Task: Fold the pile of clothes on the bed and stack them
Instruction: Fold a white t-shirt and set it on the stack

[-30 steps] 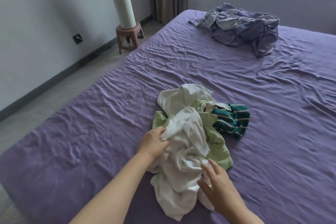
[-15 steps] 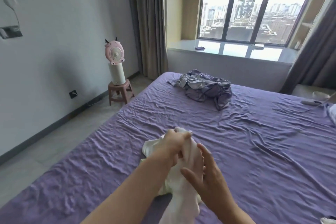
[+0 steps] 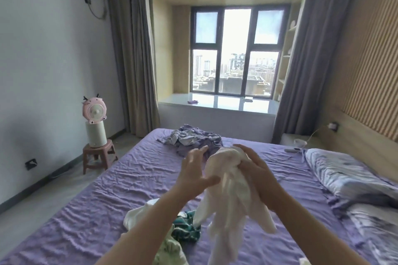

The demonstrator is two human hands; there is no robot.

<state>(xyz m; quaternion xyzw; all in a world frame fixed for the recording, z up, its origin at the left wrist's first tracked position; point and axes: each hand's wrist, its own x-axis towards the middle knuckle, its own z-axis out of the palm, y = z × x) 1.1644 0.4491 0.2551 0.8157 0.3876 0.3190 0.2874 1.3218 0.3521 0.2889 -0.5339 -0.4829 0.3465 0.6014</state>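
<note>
At centre frame, the right hand (image 3: 256, 170) grips a bunched white garment (image 3: 230, 196) that hangs lengthwise downward above the purple bed (image 3: 90, 211). The left hand (image 3: 193, 172) spreads open beside it. Lower centre lies the remaining pile (image 3: 172, 228); curtains (image 3: 133, 60) flank the window (image 3: 235, 49).

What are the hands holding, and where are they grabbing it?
The right hand grips a white garment bunched at its top end, the rest hanging down. The left hand is open beside it, holding nothing.

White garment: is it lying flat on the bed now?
No: the white garment hangs bunched in the air, gripped by the right hand, above the bed.
</note>
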